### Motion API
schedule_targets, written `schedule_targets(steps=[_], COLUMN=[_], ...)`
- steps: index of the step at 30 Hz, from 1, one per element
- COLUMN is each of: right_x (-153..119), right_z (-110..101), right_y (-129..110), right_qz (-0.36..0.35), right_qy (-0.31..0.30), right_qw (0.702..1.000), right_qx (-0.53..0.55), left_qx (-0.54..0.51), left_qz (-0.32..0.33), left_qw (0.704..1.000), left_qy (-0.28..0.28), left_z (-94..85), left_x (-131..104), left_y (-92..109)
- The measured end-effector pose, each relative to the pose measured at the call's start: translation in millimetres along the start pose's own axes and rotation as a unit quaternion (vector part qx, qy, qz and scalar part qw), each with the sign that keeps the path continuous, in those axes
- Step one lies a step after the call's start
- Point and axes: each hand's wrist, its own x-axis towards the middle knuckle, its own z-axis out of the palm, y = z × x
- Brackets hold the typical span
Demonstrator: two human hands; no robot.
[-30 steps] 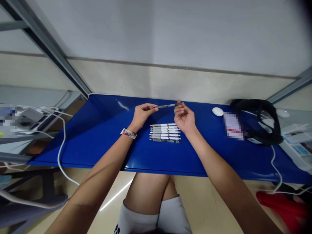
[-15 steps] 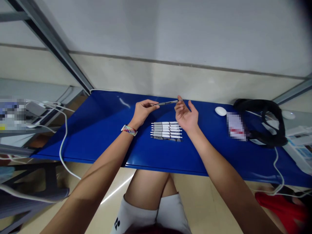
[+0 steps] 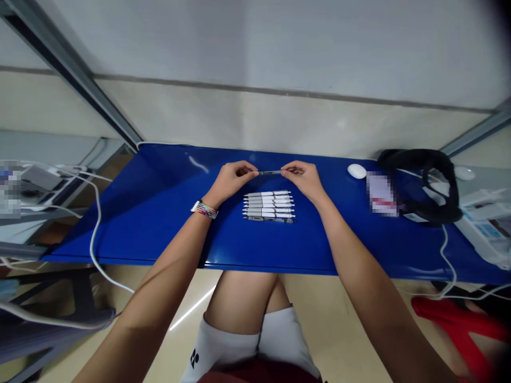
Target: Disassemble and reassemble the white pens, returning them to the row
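A dark grey pen (image 3: 270, 173) is stretched level between my two hands, beyond a row of pens. My left hand (image 3: 236, 178) pinches its left end between thumb and fingers. At the other end, my right hand (image 3: 302, 178) pinches it the same way. Closer to me, several white and grey pens (image 3: 275, 204) lie side by side on the blue table (image 3: 183, 223), tips pointing left. The nearest in that row is a darker grey pen (image 3: 268, 218). A patterned band circles my left wrist.
To the right lie a white oval object (image 3: 356, 171), a blurred packet (image 3: 381, 194) and a black strap-like headset (image 3: 449, 186). A white cable (image 3: 95, 229) hangs over the left end. A wall runs along the back edge, and a red stool (image 3: 451, 316) stands below right.
My right hand has closed from spread fingers to a pinch on the pen's right end. The pen has come level, and the whole view has shifted slightly.
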Motion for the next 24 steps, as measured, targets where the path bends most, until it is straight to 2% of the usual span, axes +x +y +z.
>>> schedule_targets(steps=[4, 7, 11, 21, 24], right_x=[-5, -9, -13, -12, -14], right_z=[-11, -16, -17, -17, -17], right_y=[4, 3, -5, -12, -10], right_qz=[-0.029, -0.064, -0.053, -0.023, -0.030], right_qy=[-0.066, -0.089, -0.120, -0.151, -0.152], right_qw=[0.992, 0.978, 0.961, 0.960, 0.962], right_qx=[-0.105, -0.177, -0.241, -0.234, -0.226], left_qx=[0.045, 0.068, 0.093, 0.094, 0.087], left_qz=[0.011, 0.026, 0.021, -0.023, -0.029], left_qw=[0.997, 0.992, 0.986, 0.976, 0.979], left_qy=[-0.058, -0.102, -0.135, -0.194, -0.183], left_z=[-1.6, -2.1, -3.6, -9.9, -9.0], left_x=[-1, -1, -1, 2, -2], left_y=[-2, -4, -2, 3, 4])
